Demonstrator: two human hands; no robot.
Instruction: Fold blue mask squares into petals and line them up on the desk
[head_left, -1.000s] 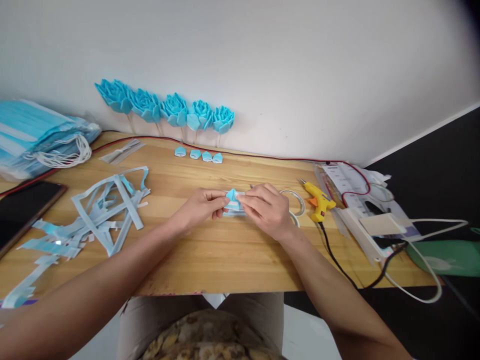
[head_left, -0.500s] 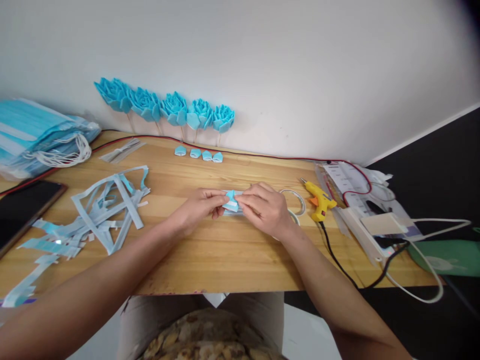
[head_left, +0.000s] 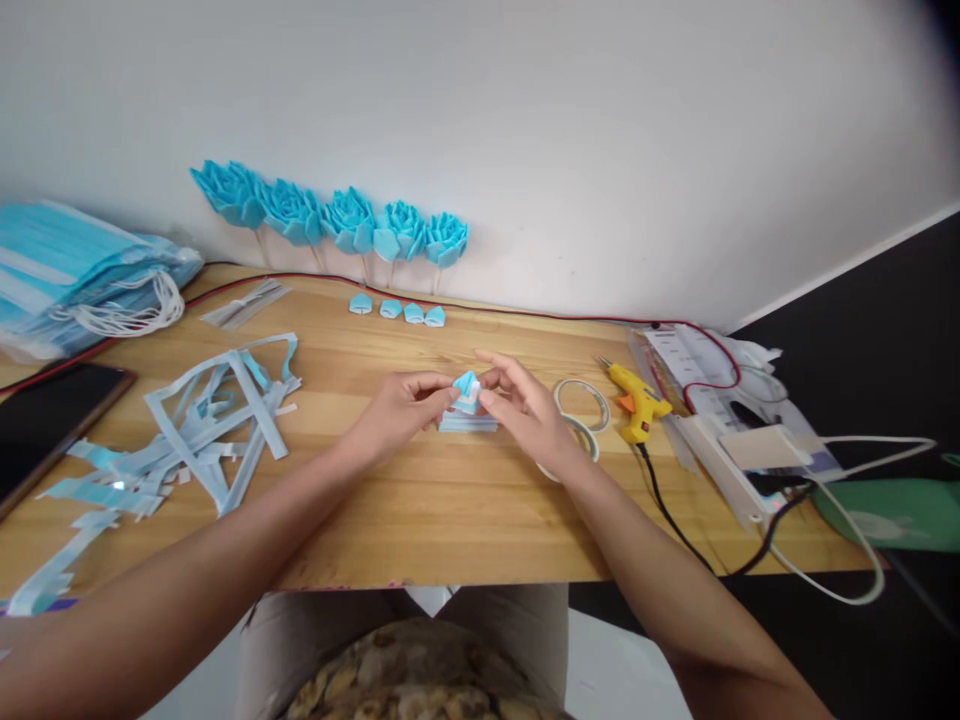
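Between my hands is a small folded light-blue petal (head_left: 466,386), pointed at the top, with a white patch on its lower part. My left hand (head_left: 401,408) pinches its left side between thumb and fingers. On its right side, my right hand (head_left: 525,402) holds the edge with thumb and forefinger, the other fingers loosely curved. Just below the petal, pale blue strips of mask fabric (head_left: 468,424) lie on the wooden table (head_left: 420,500). Several similar folded petals (head_left: 391,308) sit in a row near the wall.
Several blue fabric roses (head_left: 349,222) on sticks lean against the wall. Fabric scraps (head_left: 225,430), a phone (head_left: 56,425) and bagged masks (head_left: 75,275) are at left. Right are tape rolls (head_left: 604,405), a yellow glue gun (head_left: 637,402) with its cord, and a power strip (head_left: 724,470).
The petal has been turned, so its point now faces up and a white patch shows lower right. My right-hand fingers have loosened and spread a little. The strips beneath are more exposed.
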